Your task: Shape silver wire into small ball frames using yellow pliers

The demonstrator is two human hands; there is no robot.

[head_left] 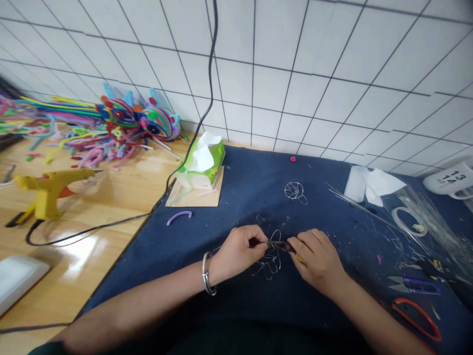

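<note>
In the middle of the dark blue cloth (236, 182), my left hand (240, 249) pinches a piece of thin silver wire (273, 264) bent into several loops. My right hand (318, 256) is closed around a pair of pliers (281, 245) with a bit of yellow handle showing. The plier jaws meet the wire right at my left fingertips. The exact spot they grip is too small to make out. Beyond my hands lies a round wire piece (293, 190) with crossing strands inside its ring.
On the right lie loose wires (424, 217), a white coil (409, 220), purple snips (416, 285), an orange-red handle (417, 318) and a mug (451, 180). To the left are a tissue pack (203, 162), a yellow glue gun (48, 190), its black cord (107, 225) and colourful pipe cleaners (92, 143).
</note>
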